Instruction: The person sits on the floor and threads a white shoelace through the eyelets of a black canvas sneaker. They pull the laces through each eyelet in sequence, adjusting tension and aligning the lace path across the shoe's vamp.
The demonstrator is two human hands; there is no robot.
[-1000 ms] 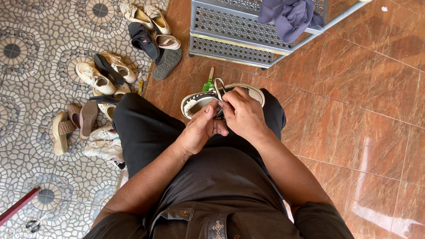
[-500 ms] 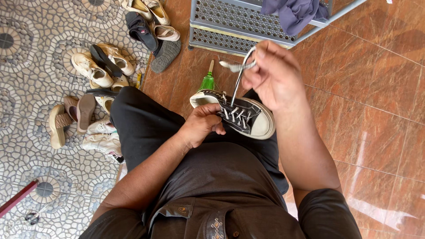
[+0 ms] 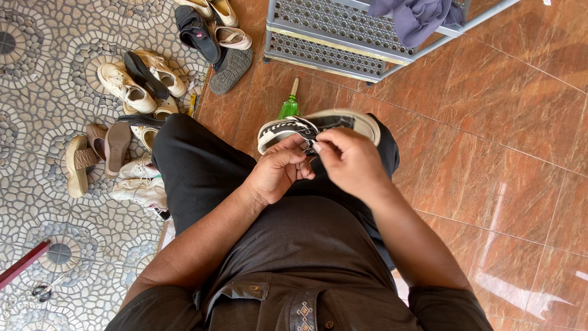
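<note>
Hands meet over my lap: my left hand (image 3: 278, 171) and right hand (image 3: 349, 160) both pinch the laces of a black sneaker (image 3: 312, 127) resting on my knees, fingers closed on them. I see a green bottle (image 3: 289, 105) just beyond it, shoes (image 3: 131, 86) scattered left.

I see two kinds of floor here: glossy reddish-brown tiles (image 3: 490, 122) on the right, catching pale daylight reflections near the bottom right, and a grey mosaic of small stones in round patterns (image 3: 37, 79) on the left. At the far edge stands a grey perforated metal rack (image 3: 331, 30) with a purple cloth (image 3: 416, 15) draped over it. A heap of shoes and sandals (image 3: 135, 92) lies on the left.
</note>
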